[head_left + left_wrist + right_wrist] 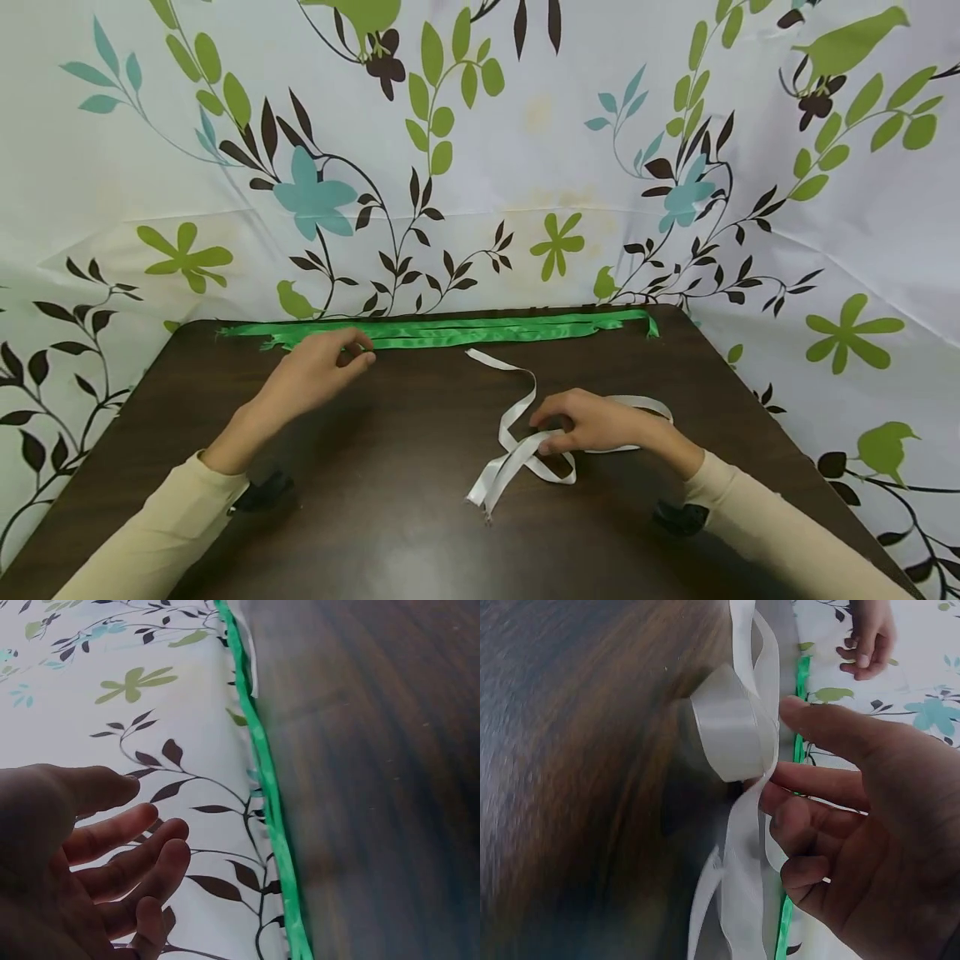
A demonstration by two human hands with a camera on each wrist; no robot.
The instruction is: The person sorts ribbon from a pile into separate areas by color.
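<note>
A white satin ribbon [517,454] lies in loose loops on the dark table, right of the middle. My right hand [592,421] is over these loops; in the right wrist view its thumb and forefinger stand apart beside the white ribbon [742,742]. Whether the fingertips touch the ribbon is hard to tell. My left hand [318,367] hovers in front of the left part of the green ribbons [450,332], fingers loosely bent and holding nothing. The left wrist view shows this hand [112,855] apart from the green ribbon [270,787].
Several green strips lie side by side along the back edge of the brown table [390,517]. Behind it hangs a white cloth [480,200] printed with leaves, flowers and birds. Part of the white ribbon curves out behind the right hand.
</note>
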